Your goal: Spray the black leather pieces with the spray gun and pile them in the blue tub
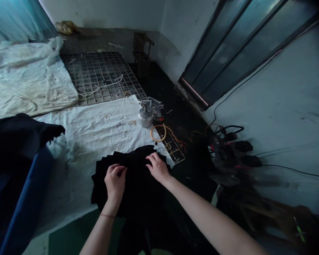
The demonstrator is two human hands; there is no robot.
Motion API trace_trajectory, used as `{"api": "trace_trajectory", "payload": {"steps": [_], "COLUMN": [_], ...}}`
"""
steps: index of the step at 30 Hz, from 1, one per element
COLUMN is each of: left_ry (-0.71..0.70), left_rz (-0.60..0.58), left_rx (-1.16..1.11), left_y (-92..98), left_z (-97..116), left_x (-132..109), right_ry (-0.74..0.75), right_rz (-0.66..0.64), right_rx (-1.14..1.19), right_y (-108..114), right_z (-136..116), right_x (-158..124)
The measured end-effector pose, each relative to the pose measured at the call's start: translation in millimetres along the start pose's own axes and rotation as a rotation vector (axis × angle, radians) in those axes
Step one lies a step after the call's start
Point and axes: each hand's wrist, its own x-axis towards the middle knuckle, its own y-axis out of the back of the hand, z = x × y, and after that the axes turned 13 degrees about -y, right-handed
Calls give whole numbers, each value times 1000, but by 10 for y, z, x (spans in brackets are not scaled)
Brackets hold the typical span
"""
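Observation:
A stack of black fabric pieces (135, 187), its stepped edges fanned out, lies in front of me at the near edge of the white sheet. At its left side my left hand (115, 182) is closed, thumb and fingers pinching at the black fabric. Over the right part of the stack rests my right hand (158, 169), fingers bent, with a gap between thumb and forefinger. Dark cloth against dark cloth makes single layers hard to tell apart.
A metal spray gun with cup (146, 117) and a coiled yellow hose (158, 132) sit beyond the stack. Black cloth hangs over a blue panel (33, 187) at left. Wire mesh (101, 71) lies behind the white sheet (95, 124). A dark machine (223, 152) stands at right.

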Motion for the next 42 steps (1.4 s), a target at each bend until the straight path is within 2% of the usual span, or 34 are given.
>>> {"api": "trace_trajectory", "payload": {"steps": [3,8,11,13,16,18,20,22,25,28,30,32,34,39,42], "left_ry": [52,261,282,290,323,375,449,508,453,292,231,231,249,204,284], "left_rz": [35,-20,47,89,39,-37,-77,-78,-51,-7,10,15,20,69,107], "left_rx": [-66,-334,-397,-384,-400,-417,-413,-347,-133,49,104,117,106,106,-5], "left_y": [72,128,169,235,404,534,626,637,497,306,232,215,242,340,356], "left_z": [49,68,110,178,299,341,311,201,-42,-221,-261,-256,-234,-172,-160], "left_x": [-72,-211,-301,-362,-464,-540,-602,-623,-544,-393,-318,-288,-295,-360,-390], "right_ry": [-14,-8,48,146,297,328,338,344,305,323,375,418,444,437,370], "right_rz": [-35,-39,-15,-20,-127,-257,-401,-492,-454,-329,-225,-143,-120,-180,-185], "right_rx": [-2,-92,-158,-134,19,127,167,125,-31,-138,-131,-89,-26,42,-37], "right_y": [54,93,96,130,311,508,681,732,524,198,66,31,57,99,59], "right_z": [-19,-82,-107,-83,-7,19,-10,-84,-199,-232,-216,-193,-180,-202,-236], "right_x": [20,109,137,111,-13,-113,-167,-140,15,155,182,169,155,207,237]}}
